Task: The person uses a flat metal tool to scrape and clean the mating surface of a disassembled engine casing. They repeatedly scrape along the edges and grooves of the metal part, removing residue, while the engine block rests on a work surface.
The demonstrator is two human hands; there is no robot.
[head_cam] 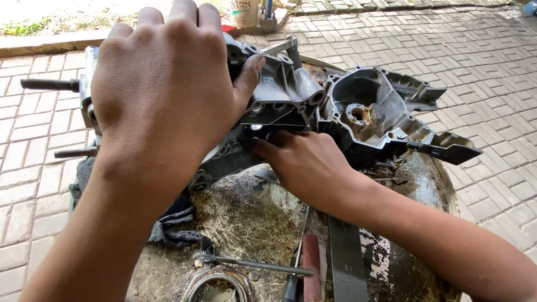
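The left hand [162, 89] grips the top of a bare engine case [335, 106] resting on a dirty round tray [430, 184]; the right hand [307, 165] presses fingers under its middle, holding nothing visible. The case looks stripped and open, with a screwdriver [296, 263] and rod [257, 264] lying unused nearby.

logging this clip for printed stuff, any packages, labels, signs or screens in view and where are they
Tub: top edge of the view, just beyond the left hand and the engine case; a pale cream, roundish container with dark printed lettering, only its lower part in frame.
Red scrap: at the tub's foot; too little shows to tell what it is.
No signs or screens in view.
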